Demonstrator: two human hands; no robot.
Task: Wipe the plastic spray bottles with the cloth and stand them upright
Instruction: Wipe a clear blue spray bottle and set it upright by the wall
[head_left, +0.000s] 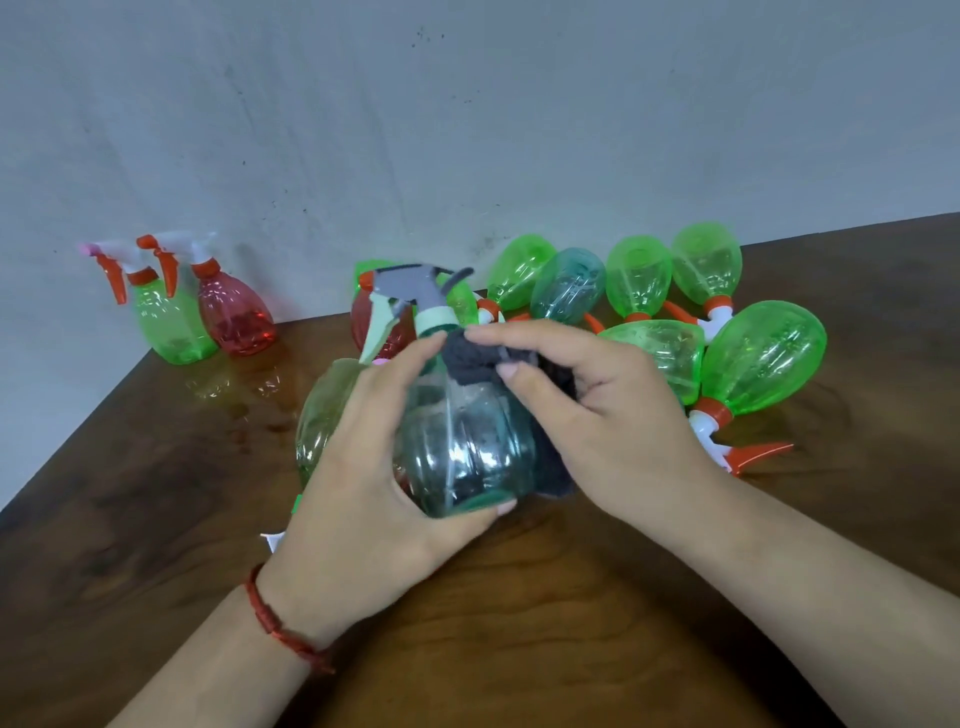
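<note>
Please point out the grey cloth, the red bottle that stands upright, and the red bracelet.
Grey cloth (463, 355): head view, upper fold of the fabric.
Upright red bottle (236, 318): head view, middle of its body.
Red bracelet (270, 622): head view, strand across the wrist.

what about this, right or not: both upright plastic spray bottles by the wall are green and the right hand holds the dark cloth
Not quite. The head view shows one green plastic spray bottle and one red plastic spray bottle upright by the wall. The right hand does hold the dark grey cloth.
</note>
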